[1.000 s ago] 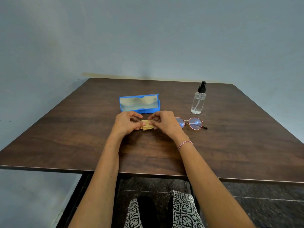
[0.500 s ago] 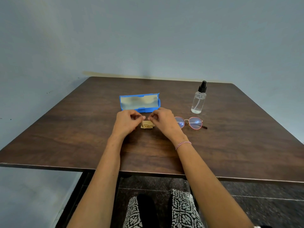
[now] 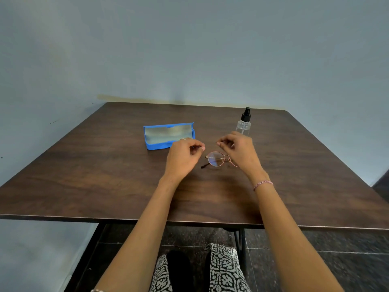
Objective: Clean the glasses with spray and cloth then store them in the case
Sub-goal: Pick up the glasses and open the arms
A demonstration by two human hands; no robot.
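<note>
Both forearms extended, left hand [image 3: 184,157], right hand [image 3: 239,151], fingers [image 3: 226,142] curled inward

Dark wooden table [image 3: 105,186] with open blue case [image 3: 160,145], spray bottle [image 3: 244,123] and glasses [image 3: 215,159], apparently on it.

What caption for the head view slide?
Left hand and right hand poised above glasses on a wooden table, beside an open blue case and spray bottle.
</note>
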